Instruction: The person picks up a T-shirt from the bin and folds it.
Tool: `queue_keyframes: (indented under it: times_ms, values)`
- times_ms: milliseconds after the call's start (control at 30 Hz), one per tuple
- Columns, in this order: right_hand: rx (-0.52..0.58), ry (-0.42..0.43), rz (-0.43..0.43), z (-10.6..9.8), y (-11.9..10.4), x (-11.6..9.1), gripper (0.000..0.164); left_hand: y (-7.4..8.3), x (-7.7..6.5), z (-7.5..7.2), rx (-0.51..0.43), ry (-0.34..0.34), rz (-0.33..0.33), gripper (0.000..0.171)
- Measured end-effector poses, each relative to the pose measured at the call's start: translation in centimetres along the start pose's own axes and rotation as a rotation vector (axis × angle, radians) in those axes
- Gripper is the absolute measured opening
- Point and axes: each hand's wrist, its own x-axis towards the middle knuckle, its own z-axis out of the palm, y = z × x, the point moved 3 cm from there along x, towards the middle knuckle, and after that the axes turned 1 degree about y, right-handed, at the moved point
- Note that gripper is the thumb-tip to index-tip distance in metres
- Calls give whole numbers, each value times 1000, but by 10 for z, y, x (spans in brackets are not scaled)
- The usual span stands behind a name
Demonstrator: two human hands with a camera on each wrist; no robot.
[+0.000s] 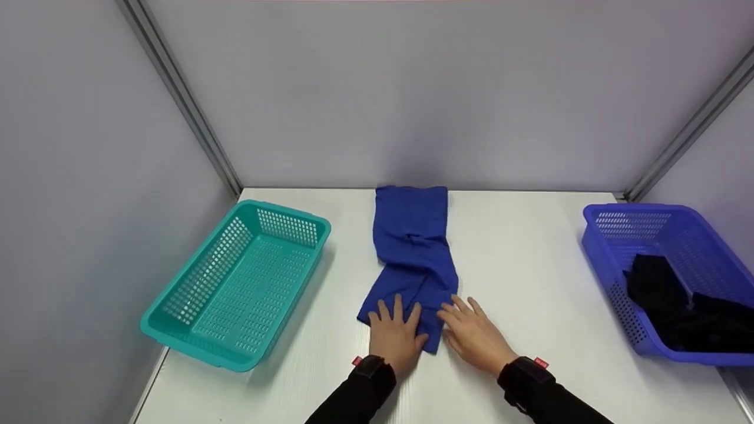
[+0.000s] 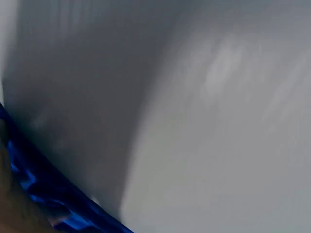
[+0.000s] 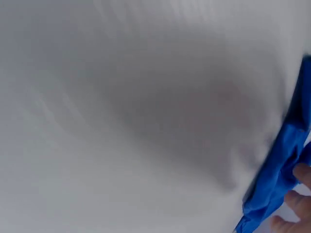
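Observation:
A blue cloth [image 1: 410,235], long and narrow with wrinkles across its middle, lies on the white table and reaches its back edge. My left hand [image 1: 396,335] rests on the cloth's near end with fingers spread. At the cloth's right edge is my right hand [image 1: 474,335], its fingertips touching or just over the fabric. The left wrist view catches a strip of the blue cloth [image 2: 58,194] beside part of the hand. In the right wrist view, fingertips [image 3: 301,204] lie by the cloth's folded edge [image 3: 277,179].
To the left stands a teal perforated basket [image 1: 323,227] with nothing visible in it. A blue-purple basket [image 1: 601,259] at the right holds black cloth [image 1: 660,294]. Grey-white panels [image 1: 412,94] enclose the white table [image 1: 530,259] at the back and sides.

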Motion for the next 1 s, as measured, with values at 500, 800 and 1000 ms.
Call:
queue_keyframes:
  times_ms: [500,800,1000]
  values:
    - [-99,-63,-246,12,-9,-34,42,-58,-56,-19,-356,-60,402,38]
    - [-120,163,-380,10,-11,-38,3,-59,-65,-17,-91,322,647,14]
    - [107,211,-56,-6,-9,-35,29,-61,-58,-29,-354,385,481,19]
